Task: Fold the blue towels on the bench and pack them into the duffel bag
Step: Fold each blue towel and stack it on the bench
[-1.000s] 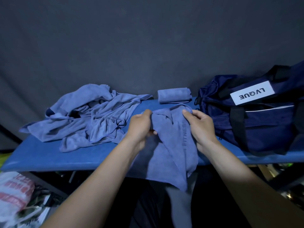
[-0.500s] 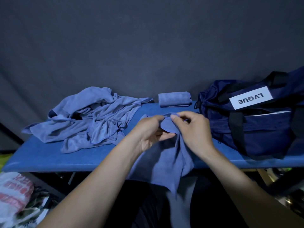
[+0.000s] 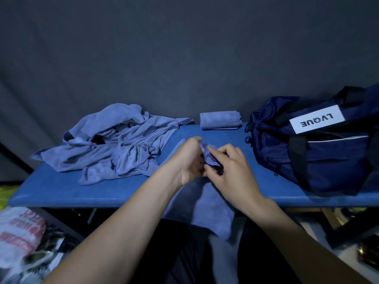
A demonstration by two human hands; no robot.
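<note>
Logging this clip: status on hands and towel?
Both hands pinching towel edge. Towel hangs off bench. Heap unfolded. Duffel bag unobstructed.

On the bench [image 3: 61, 193] — towel heap [image 3: 114, 144] left, rolled towel [image 3: 220, 120] behind, duffel bag [image 3: 317, 152] right.

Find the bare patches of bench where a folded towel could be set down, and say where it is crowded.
Bare bench runs along the near left edge, below the towel pile, and between the rolled towel and the hands. Crowded: left by the pile, right by the bag.
</note>
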